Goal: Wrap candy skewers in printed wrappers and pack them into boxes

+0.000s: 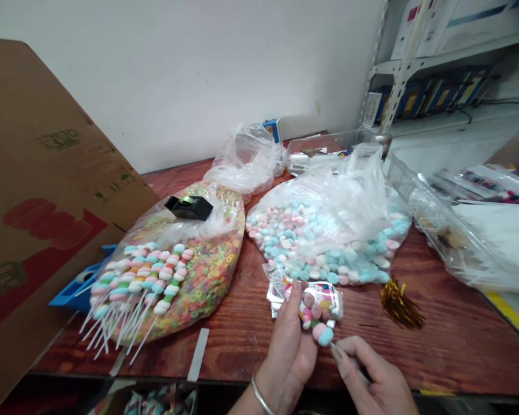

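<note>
At the lower centre of the frame, a marshmallow skewer was observed between both hands. The right hand had its fingers pinched together on the lower end; the left hand lay alongside, thumb extended, finger closure not determinable. Printed packets lay behind on the tabletop. Left of frame, more skewers rested on a bag of cereal rings.

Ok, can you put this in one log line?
left hand: holds candy | right hand: beside candy | candy sticks: on bag

Ring bag left, marshmallow bag right on table
Skewers lie on the former, before a tape dispenser.
</note>
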Demonstrator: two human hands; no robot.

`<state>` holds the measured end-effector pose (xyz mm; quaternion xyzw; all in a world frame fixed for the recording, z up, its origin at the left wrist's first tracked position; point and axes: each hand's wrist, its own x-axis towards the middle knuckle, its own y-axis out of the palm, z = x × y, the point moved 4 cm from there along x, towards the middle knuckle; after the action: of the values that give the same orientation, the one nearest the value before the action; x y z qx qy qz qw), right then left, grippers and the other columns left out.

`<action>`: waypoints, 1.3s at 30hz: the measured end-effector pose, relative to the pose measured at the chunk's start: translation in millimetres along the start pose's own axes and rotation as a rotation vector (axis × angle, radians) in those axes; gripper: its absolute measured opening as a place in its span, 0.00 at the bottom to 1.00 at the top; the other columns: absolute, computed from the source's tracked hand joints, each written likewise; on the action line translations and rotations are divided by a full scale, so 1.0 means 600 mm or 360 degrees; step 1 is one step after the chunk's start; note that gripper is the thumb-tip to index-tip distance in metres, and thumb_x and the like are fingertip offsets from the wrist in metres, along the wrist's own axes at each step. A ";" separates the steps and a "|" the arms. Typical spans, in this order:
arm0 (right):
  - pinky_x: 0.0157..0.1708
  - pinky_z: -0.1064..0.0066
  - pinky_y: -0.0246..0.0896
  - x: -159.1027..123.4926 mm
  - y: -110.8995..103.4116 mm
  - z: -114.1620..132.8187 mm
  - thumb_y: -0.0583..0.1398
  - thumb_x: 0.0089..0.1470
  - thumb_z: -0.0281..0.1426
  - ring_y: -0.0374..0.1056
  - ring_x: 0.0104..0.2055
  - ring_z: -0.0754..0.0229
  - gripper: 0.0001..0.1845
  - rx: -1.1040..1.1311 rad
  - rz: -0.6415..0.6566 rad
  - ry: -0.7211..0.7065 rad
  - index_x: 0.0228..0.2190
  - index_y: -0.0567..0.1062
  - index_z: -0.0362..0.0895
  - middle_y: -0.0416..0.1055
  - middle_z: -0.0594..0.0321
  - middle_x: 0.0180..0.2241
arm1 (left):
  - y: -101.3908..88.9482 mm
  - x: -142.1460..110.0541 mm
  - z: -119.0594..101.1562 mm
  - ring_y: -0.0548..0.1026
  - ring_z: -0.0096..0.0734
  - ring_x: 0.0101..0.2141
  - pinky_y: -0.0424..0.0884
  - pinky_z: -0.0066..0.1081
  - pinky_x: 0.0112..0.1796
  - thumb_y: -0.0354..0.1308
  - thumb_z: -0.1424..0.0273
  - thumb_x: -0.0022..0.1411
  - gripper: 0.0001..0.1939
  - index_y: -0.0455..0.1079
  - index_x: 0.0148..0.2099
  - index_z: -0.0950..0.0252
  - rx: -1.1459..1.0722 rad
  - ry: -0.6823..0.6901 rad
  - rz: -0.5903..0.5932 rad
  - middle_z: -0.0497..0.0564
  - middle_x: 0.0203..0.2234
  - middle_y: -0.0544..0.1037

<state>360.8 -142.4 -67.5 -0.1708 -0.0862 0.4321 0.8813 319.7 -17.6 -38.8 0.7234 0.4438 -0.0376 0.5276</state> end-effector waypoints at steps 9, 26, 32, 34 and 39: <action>0.29 0.76 0.59 0.006 -0.015 -0.016 0.52 0.62 0.40 0.65 0.27 0.62 0.14 0.0043 0.0197 -0.0023 0.31 0.71 0.47 0.69 0.66 0.26 | 0.000 -0.003 -0.004 0.67 0.23 0.22 0.67 0.28 0.30 0.56 0.60 0.63 0.14 0.67 0.42 0.66 -0.0029 -0.0004 0.0077 0.42 0.20 0.65; 0.20 0.75 0.45 0.009 0.009 -0.034 0.54 0.60 0.44 0.50 0.19 0.67 0.19 0.0609 0.0073 0.0255 0.23 0.65 0.45 0.54 0.73 0.18 | -0.010 0.015 -0.024 0.73 0.26 0.27 0.73 0.29 0.33 0.61 0.70 0.59 0.06 0.69 0.35 0.68 -0.0003 0.0128 -0.0016 0.47 0.24 0.72; 0.28 0.75 0.58 0.004 -0.023 -0.006 0.55 0.61 0.30 0.64 0.25 0.63 0.08 -0.0190 -0.0064 -0.0456 0.30 0.72 0.45 0.67 0.66 0.24 | 0.001 0.009 -0.030 0.72 0.26 0.26 0.75 0.31 0.32 0.56 0.65 0.63 0.12 0.67 0.32 0.68 -0.0077 0.0017 -0.0193 0.49 0.23 0.70; 0.29 0.74 0.58 0.003 -0.023 0.000 0.55 0.60 0.28 0.65 0.26 0.62 0.07 -0.0313 -0.0146 -0.0606 0.31 0.72 0.46 0.67 0.65 0.24 | 0.003 0.002 -0.022 0.71 0.26 0.26 0.74 0.29 0.31 0.57 0.65 0.62 0.11 0.67 0.33 0.68 -0.0030 0.0073 -0.0173 0.49 0.23 0.71; 0.28 0.75 0.59 0.006 -0.006 0.008 0.54 0.62 0.32 0.67 0.26 0.63 0.10 -0.0165 -0.0191 -0.0435 0.29 0.71 0.46 0.69 0.66 0.24 | -0.002 -0.015 0.030 0.71 0.25 0.25 0.70 0.25 0.27 0.61 0.65 0.60 0.10 0.67 0.34 0.67 0.0067 -0.0030 -0.0039 0.48 0.23 0.71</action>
<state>364.1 -140.7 -62.0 -0.1502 -0.2375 0.3929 0.8756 321.2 -37.2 -42.8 0.7285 0.4467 -0.0603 0.5158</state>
